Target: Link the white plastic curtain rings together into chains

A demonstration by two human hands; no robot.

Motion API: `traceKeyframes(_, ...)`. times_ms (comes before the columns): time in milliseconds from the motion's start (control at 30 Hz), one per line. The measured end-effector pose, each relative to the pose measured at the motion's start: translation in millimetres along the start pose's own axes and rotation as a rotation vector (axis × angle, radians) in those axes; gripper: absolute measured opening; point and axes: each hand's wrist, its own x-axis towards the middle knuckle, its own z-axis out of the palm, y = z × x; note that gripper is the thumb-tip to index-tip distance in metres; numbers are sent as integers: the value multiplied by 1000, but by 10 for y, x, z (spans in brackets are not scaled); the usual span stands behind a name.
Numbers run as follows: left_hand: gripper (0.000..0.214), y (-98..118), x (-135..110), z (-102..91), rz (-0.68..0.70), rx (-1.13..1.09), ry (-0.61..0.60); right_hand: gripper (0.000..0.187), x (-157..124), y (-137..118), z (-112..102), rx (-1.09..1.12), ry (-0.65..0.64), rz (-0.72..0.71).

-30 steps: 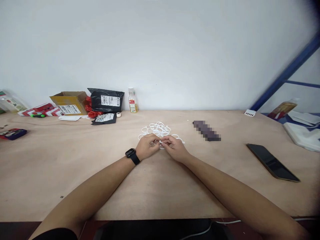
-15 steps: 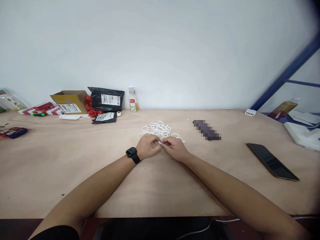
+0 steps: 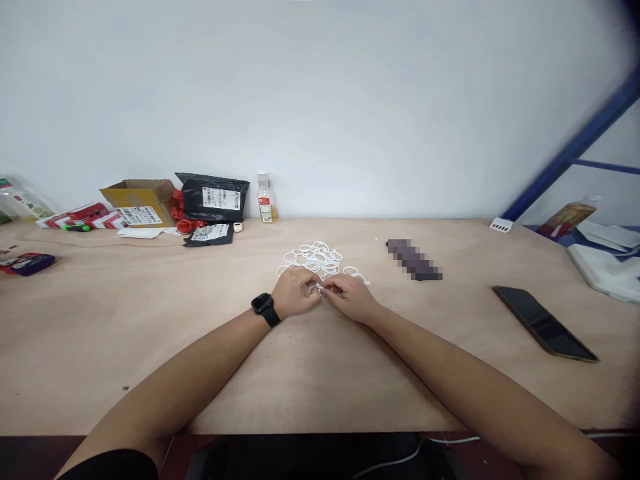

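Note:
My left hand (image 3: 297,292), with a black watch on its wrist, is closed, thumb and fingers pinching a small white plastic ring (image 3: 319,287). My right hand (image 3: 351,297) pinches the same ring from the other side, its fingertips almost meeting those of the left. Most of the held ring is hidden by the fingers. Just beyond both hands lies a loose pile of white plastic rings (image 3: 320,257), thin loops with small knobs, some overlapping. One pair of rings (image 3: 354,272) sits a little apart to the right.
A blurred dark object (image 3: 413,259) and a phone (image 3: 545,323) lie to the right. Along the wall stand a bottle (image 3: 266,200), black mailing bags (image 3: 215,199) and an open carton (image 3: 140,201). A white power strip (image 3: 501,225) sits near the blue frame (image 3: 565,147).
The hands stay almost in place, still pinching the ring. A little more of the white piece shows between the fingers of the left hand.

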Motion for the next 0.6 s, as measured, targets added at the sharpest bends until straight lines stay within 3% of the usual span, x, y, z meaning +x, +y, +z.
traceKeyframes(600, 16, -40, 18, 31, 19, -15, 22, 10, 15, 39, -25, -22, 37, 51)
